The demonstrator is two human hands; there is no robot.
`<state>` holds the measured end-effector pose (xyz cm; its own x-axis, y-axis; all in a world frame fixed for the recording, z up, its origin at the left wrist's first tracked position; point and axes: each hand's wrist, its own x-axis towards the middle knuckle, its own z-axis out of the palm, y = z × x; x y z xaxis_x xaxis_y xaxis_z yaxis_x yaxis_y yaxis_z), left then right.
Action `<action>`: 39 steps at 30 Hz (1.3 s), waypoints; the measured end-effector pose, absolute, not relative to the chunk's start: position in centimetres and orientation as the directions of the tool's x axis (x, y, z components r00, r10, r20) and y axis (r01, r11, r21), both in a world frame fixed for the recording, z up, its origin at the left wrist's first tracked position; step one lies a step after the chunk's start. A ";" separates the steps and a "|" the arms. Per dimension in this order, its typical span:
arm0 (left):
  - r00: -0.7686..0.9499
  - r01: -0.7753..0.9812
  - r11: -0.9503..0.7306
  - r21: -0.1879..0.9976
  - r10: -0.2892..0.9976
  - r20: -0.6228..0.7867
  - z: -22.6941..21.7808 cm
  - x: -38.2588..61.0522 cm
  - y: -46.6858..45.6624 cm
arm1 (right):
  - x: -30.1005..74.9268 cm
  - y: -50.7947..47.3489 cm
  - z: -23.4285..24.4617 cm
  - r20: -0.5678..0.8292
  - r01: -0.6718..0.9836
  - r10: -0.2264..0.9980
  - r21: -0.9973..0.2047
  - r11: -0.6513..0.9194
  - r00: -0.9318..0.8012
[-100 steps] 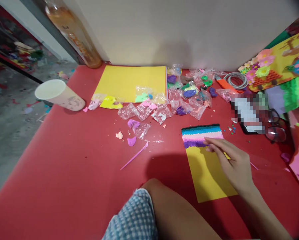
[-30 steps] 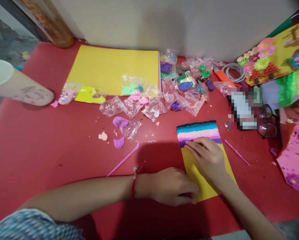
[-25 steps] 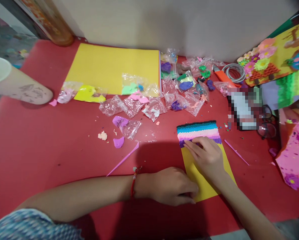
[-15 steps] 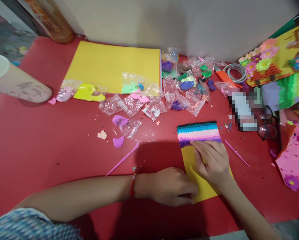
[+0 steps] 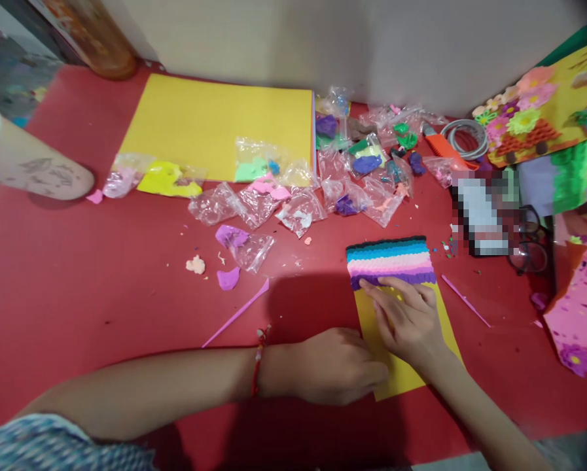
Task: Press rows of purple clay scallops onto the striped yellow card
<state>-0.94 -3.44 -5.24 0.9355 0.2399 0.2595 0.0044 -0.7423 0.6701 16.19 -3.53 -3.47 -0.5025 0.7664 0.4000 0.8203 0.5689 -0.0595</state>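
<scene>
Now both grips apart: right hand (image 5: 407,320) on ridged clay (image 5: 390,261), left hand (image 5: 342,366) pinning card (image 5: 401,383).

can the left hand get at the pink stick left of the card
Probably yes: the left hand rests at the yellow card's corner, only bare red table between it and the pink stick.

A blurred patch (image 5: 480,212) hides something beside the glasses (image 5: 531,245).

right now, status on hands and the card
Left hand pinning yellow card corner. Right hand fingertips at purple clay row. Pink stick lies apart, right of card.
</scene>
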 end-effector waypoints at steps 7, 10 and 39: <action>0.939 0.009 -0.764 0.645 0.229 0.258 -5.4 -0.7 -3.5 | 16.1 -3.9 -3.2 0.390 0.822 0.774 -0.068 0.565 -0.500; 0.930 -0.003 -0.759 0.651 0.237 0.281 -5.3 -0.6 -3.6 | 16.4 -4.2 -2.9 0.424 0.811 0.769 -0.122 0.572 -0.478; 0.662 -0.250 0.466 0.849 0.722 -0.202 -4.1 -0.4 -3.3 | 16.6 -9.0 -1.5 0.435 0.729 0.864 -0.501 0.466 -0.253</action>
